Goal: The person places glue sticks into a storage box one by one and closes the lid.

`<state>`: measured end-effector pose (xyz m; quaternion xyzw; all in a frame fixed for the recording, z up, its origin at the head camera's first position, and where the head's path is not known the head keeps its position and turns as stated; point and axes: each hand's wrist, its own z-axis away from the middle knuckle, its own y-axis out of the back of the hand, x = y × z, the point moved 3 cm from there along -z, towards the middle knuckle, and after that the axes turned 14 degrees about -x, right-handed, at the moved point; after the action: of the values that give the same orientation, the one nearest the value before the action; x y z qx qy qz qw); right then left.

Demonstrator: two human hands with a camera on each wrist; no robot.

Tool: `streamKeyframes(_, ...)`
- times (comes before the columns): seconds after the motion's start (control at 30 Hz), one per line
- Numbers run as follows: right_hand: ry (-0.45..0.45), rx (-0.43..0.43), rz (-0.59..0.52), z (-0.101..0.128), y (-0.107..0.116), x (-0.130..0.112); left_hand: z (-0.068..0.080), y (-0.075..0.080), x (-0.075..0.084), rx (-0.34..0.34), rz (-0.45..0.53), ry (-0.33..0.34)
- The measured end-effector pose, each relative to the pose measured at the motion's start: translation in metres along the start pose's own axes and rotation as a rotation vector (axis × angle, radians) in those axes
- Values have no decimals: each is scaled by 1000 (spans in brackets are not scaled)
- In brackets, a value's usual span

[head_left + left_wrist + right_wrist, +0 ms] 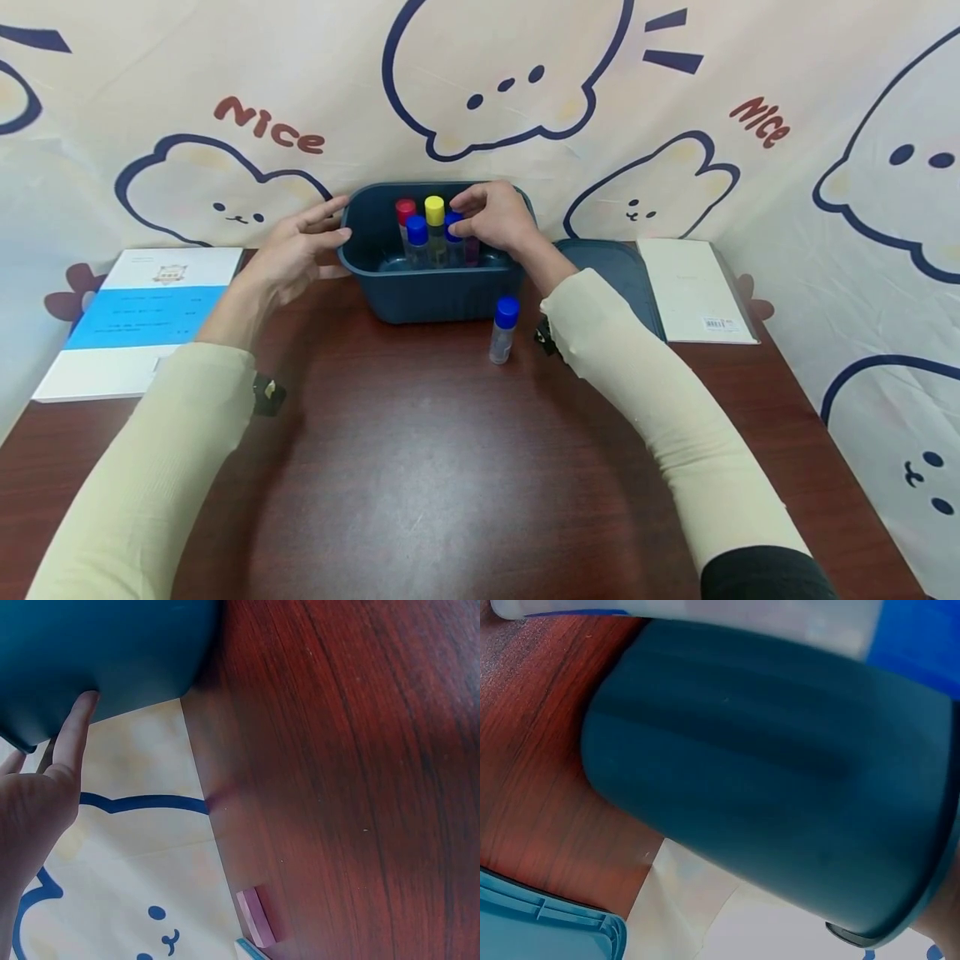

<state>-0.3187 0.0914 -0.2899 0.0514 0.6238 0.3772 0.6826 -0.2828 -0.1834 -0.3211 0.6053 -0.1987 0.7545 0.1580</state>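
A dark teal plastic bin (442,296) stands at the back of the table, holding several small clear bottles with coloured caps. Inside are a red-capped bottle (406,210), a yellow-capped bottle (435,233) and blue-capped ones. My right hand (498,218) reaches over the bin and pinches a blue-capped bottle (454,246) by its cap. Against the bin's left end rests my left hand (296,250), its fingers extended; one fingertip presses the wall in the left wrist view. Another blue-capped bottle (502,333) stands upright on the table before the bin, close up in the right wrist view.
To the right lies the teal lid (622,271), beside a pale book (693,292). A white and blue book (150,312) lies at the left. Behind the table hangs a printed curtain (345,75). In the left wrist view, a small pink block (256,918) sits near the table edge.
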Motion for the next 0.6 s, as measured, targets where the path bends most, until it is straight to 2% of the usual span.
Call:
streamKeyframes(0.23,1,12,-2,3,3,0,-1,-3,2,-2,8,-2)
streamKeyframes(0.6,46,32,-88,10,10,4,-1,-2,1,0,2,-5)
